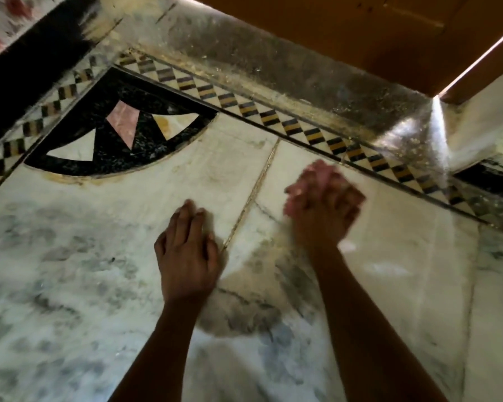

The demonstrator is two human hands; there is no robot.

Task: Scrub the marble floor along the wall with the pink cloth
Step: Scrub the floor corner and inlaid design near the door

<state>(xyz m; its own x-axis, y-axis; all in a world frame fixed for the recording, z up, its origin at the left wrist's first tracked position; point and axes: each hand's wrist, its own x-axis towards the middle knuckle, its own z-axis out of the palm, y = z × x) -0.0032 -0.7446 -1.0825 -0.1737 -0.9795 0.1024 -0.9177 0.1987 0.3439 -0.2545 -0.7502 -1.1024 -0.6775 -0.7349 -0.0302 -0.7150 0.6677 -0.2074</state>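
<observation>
Right hand [323, 204] blurred, bunched around pink cloth [311, 181] just short of checkered border [302, 132]; left hand [186, 250] flat on marble floor [70, 256]. Grime near border remains; scrubbing looks midway

Veined marble floor [70, 256] (checkered border [273, 117]) under pink cloth [317, 178], left hand [186, 256].

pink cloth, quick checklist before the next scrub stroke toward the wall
1. Pink cloth under the right hand: ok, though blurred.
2. Left hand flat on the marble floor as a brace: ok.
3. Cloth short of the checkered border strip: ok.
4. Grime along the wall base: not ok, specks remain.
5. Cloth wetness: cannot tell.
</observation>
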